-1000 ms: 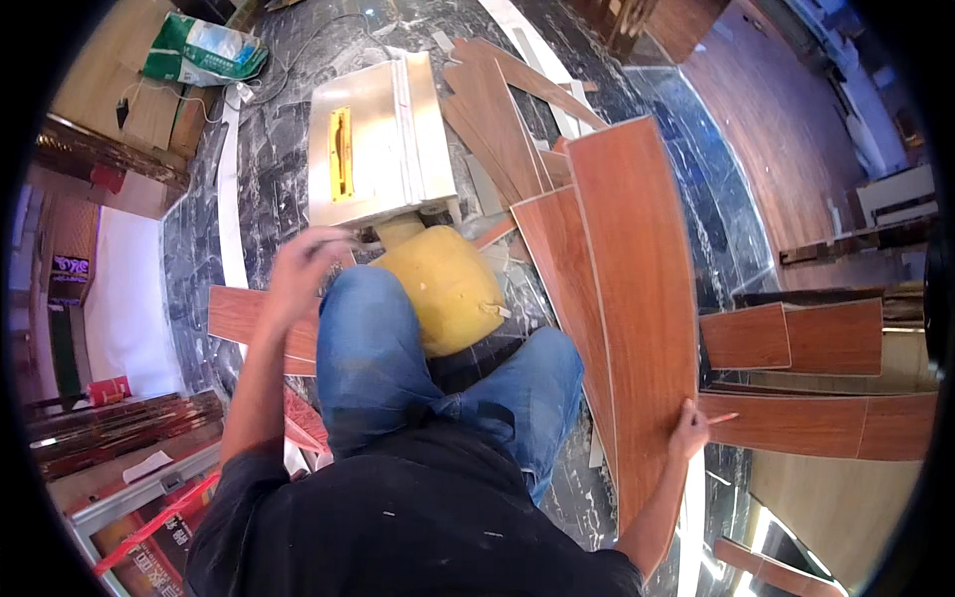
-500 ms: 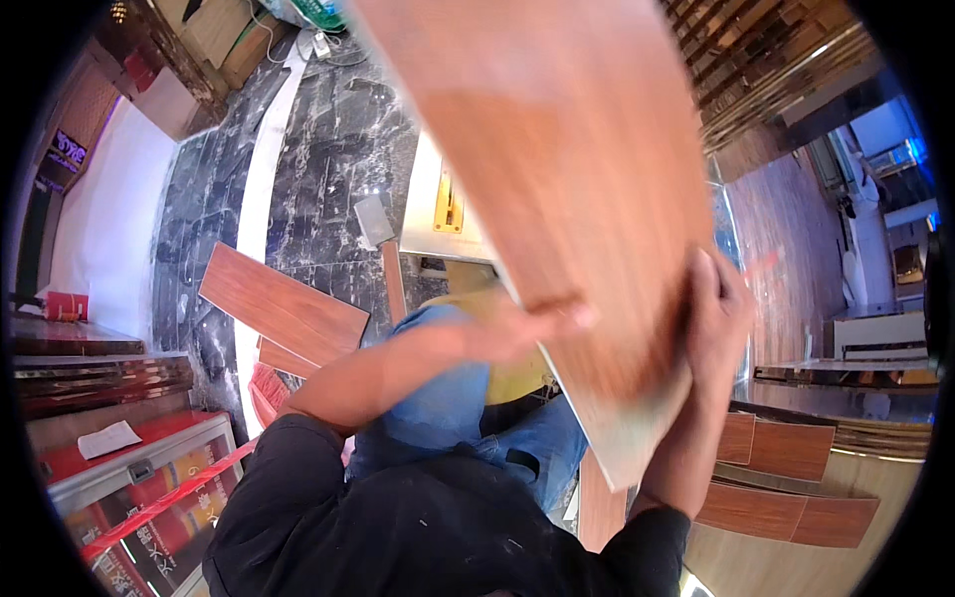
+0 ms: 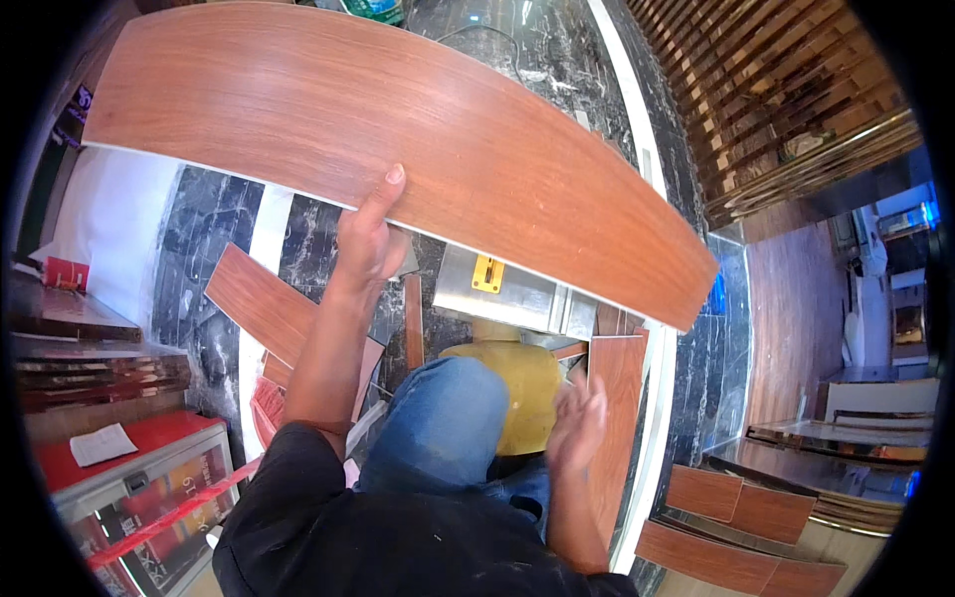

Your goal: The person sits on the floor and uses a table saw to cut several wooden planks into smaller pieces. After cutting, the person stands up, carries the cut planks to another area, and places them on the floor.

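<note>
A long reddish-brown wood-grain floor plank (image 3: 477, 149) stretches across the upper view, from far left to right of centre. My left hand (image 3: 370, 234) grips its near edge, thumb on top and the other fingers hidden beneath. Apart from the plank, my right hand (image 3: 577, 423) is raised by my knee, slightly blurred, its fingers apart and nothing visible in it. Partly covered by the plank is a metal saw table (image 3: 517, 298) with a yellow insert plate (image 3: 487, 274). A yellow object (image 3: 532, 393) sits between it and my legs.
Another plank (image 3: 617, 418) lies at my right, beside a white floor strip (image 3: 652, 398). Cut plank pieces (image 3: 264, 303) lie on the dark tiles at left. More planks (image 3: 706, 557) lie at lower right. A red-topped cabinet (image 3: 139, 463) stands at lower left.
The plank has swung from upright on the right to lying crosswise, extending left. My left hand now grips its near edge; my right hand has let go and dropped toward my knee.
</note>
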The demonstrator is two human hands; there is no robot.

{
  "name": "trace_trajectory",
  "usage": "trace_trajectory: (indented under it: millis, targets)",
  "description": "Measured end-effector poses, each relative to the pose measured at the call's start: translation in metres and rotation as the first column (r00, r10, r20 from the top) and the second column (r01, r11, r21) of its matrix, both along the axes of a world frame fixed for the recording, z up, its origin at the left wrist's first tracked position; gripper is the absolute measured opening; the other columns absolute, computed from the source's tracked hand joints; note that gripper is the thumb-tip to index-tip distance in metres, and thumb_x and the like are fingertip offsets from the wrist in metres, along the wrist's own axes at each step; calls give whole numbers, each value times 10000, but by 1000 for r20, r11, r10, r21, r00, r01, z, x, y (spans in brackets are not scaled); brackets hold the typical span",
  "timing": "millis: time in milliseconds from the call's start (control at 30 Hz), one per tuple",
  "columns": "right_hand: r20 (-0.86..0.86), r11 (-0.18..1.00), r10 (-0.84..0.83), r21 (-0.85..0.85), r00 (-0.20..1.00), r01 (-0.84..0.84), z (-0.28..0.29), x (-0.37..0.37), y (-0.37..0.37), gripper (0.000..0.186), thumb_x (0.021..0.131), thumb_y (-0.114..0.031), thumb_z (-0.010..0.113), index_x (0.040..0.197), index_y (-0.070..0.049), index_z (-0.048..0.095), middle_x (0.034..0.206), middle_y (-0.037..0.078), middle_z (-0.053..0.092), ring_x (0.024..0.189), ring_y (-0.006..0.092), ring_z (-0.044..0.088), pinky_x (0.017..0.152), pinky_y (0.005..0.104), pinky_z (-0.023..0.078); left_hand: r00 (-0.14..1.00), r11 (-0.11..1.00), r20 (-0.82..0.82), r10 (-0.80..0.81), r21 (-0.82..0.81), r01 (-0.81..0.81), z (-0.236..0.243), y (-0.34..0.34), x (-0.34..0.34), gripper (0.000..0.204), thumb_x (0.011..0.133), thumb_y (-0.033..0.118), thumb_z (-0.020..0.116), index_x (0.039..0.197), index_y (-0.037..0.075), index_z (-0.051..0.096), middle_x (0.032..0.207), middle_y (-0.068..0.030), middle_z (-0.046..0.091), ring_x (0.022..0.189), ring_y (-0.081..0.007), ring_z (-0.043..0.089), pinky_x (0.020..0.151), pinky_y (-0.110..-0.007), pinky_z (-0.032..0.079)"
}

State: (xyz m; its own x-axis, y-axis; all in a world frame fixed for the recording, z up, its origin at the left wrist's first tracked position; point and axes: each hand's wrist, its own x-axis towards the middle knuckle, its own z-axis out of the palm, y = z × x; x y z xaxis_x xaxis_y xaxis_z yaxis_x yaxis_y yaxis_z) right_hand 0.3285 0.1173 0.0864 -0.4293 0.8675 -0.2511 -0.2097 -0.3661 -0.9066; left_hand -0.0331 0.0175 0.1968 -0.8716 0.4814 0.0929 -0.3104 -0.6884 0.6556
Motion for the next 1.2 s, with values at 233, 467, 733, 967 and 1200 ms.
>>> trace_trajectory:
  millis: [233,467,733,967,1200]
  targets:
    - [-273,952,-250,-243,929,185,7,-96,199,380,978,-308,596,1207,-10,541,1233,112,578,1139,212,556,936,342,497,982,990,134,-131,62,124,-12,34,-32,474,953,117,618,1379,45,422,1296,-103,554,1211,-246,542,1047,-443,451]
    - [-128,948,-229,-254,965,191,-17,-178,270,169,977,-249,607,993,-81,596,808,3,599,749,148,595,701,271,512,972,998,231,-38,-30,46,-109,87,-113,502,886,37,693,1334,50,466,1271,-89,574,1193,-244,551,1040,-444,448]
    - [160,904,-364,-175,918,389,-76,-208,331,85,973,-170,594,971,-85,593,782,16,596,648,134,569,547,290,464,878,967,467,-104,-157,198,-205,136,-137,445,890,73,701,1295,86,515,1250,-72,593,1125,-224,562,1016,-384,425]
    - [211,964,-145,-191,967,186,-83,-234,304,110,927,-171,677,935,-73,627,742,14,578,621,130,537,530,263,426,912,944,383,-145,-221,243,-230,124,-134,392,890,61,697,1244,73,530,1220,-60,597,1129,-203,560,1040,-366,426]
    - [307,974,-150,-117,940,193,-88,-229,299,151,911,-204,701,887,-76,625,708,-2,584,584,108,511,522,252,396,925,908,373,-76,-357,219,-210,121,-125,375,903,57,683,1243,64,527,1242,-58,590,1154,-181,552,1065,-337,421]
